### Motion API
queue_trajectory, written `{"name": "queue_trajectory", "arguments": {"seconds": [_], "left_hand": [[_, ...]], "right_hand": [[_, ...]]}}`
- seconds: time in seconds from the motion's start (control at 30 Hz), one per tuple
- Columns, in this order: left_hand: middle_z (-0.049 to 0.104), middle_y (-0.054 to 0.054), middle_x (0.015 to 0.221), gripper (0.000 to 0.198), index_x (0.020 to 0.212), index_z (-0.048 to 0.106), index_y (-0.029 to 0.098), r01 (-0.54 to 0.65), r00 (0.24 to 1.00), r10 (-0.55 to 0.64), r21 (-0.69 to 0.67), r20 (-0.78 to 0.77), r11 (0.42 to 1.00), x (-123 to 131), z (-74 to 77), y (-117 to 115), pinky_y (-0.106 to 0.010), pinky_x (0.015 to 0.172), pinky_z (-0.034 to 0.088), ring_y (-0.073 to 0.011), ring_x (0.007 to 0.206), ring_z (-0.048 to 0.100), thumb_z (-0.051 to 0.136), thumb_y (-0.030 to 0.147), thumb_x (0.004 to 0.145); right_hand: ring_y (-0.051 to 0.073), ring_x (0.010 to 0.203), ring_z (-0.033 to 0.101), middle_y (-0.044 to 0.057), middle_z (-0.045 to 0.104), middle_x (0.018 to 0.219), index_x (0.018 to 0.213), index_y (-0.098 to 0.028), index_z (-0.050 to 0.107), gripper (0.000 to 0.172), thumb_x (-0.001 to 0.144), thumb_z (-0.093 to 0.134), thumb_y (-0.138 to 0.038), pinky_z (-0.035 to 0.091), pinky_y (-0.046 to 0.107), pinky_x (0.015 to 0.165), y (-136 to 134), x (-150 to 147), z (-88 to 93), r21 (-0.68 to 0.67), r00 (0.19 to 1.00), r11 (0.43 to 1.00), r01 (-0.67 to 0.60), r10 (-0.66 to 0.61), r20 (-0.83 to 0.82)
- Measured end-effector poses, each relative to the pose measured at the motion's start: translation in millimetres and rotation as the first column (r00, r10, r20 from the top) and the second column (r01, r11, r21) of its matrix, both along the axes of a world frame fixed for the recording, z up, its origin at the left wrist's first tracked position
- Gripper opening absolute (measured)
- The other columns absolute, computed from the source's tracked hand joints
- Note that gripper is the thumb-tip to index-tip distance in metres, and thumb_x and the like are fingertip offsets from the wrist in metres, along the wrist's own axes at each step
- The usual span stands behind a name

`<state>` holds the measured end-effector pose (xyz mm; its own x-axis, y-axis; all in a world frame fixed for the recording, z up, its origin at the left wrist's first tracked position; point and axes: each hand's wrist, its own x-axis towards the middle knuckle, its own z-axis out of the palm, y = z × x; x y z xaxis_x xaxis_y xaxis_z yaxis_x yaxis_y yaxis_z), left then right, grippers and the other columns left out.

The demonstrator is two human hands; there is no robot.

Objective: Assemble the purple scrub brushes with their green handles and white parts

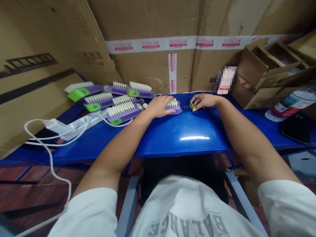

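Observation:
My left hand (160,107) is closed over a purple brush (175,109) with pale bristles, keeping it against the blue tabletop; much of the brush is hidden under the palm. Its uncovered right end shows small prongs. To the right, my right hand (203,100) pinches a small green end piece (192,106), apart from the brush. Several tiny pale marks or parts, too small to tell, lie in the gap between them. Left of my left hand lies a heap of purple brushes (123,112) with green ends and bristles facing up.
A white power strip (77,126) with cables (50,158) lies at the left. Tall cardboard boxes (148,19) wall the table's back. On the right are small open cartons (256,72), a plastic bottle (288,103) and a dark phone (296,129). The blue table's front edge (185,153) runs before me.

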<state>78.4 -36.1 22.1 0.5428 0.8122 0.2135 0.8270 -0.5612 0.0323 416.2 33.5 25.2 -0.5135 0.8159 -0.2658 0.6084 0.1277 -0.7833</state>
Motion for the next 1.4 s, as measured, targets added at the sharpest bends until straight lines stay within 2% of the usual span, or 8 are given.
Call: {"name": "queue_trajectory", "arguments": {"seconds": [0.5,0.73,0.9,1.17,1.4], "left_hand": [[0.067,-0.021,0.173,0.081,0.174,0.056,0.016,0.010,1.000,-0.010,-0.002,0.001,1.000,1.8,1.2,-2.0,-0.054,0.131,0.050,-0.0426,0.158,0.064,0.073,0.057,0.106],[0.067,-0.017,0.173,0.078,0.173,0.057,0.022,0.020,1.000,-0.020,0.006,0.011,1.000,0.2,-0.5,0.1,-0.052,0.130,0.050,-0.0409,0.157,0.065,0.072,0.059,0.106],[0.067,-0.018,0.173,0.079,0.173,0.057,0.021,0.015,1.000,-0.015,0.002,0.007,1.000,1.2,0.3,-1.4,-0.051,0.130,0.050,-0.0413,0.157,0.064,0.072,0.059,0.106],[0.066,-0.019,0.173,0.080,0.174,0.056,0.018,0.011,1.000,-0.011,0.003,-0.005,1.000,2.8,1.4,-2.8,-0.053,0.131,0.050,-0.0425,0.158,0.064,0.072,0.058,0.106],[0.067,-0.019,0.173,0.080,0.173,0.056,0.019,0.012,1.000,-0.012,0.005,-0.014,1.000,2.8,1.1,-2.5,-0.054,0.130,0.050,-0.0428,0.156,0.065,0.072,0.059,0.106]], "right_hand": [[0.022,0.091,0.082,0.004,0.091,0.103,0.121,-0.023,0.078,0.073,0.062,0.118,-0.037,0.051,0.026,0.066,-5.1,-6.4,3.1,0.022,0.999,1.000,0.010,-0.011,0.032],[0.024,0.092,0.083,0.005,0.091,0.100,0.118,-0.022,0.079,0.070,0.062,0.118,-0.036,0.064,0.035,0.088,-2.8,-6.1,0.1,0.031,1.000,0.999,-0.014,0.014,-0.007],[0.023,0.089,0.083,0.004,0.091,0.100,0.119,-0.023,0.079,0.071,0.061,0.118,-0.034,0.063,0.033,0.082,-3.7,-7.7,0.3,0.029,1.000,1.000,0.007,-0.007,0.004],[0.024,0.091,0.081,0.005,0.089,0.099,0.115,-0.022,0.078,0.070,0.060,0.118,-0.040,0.064,0.036,0.089,-4.2,-9.2,0.5,0.042,0.999,0.999,-0.034,0.034,-0.011],[0.024,0.092,0.081,0.004,0.089,0.100,0.115,-0.024,0.078,0.072,0.057,0.116,-0.043,0.062,0.035,0.087,-4.5,-10.8,0.6,0.040,1.000,0.999,-0.029,0.029,-0.002]]}}
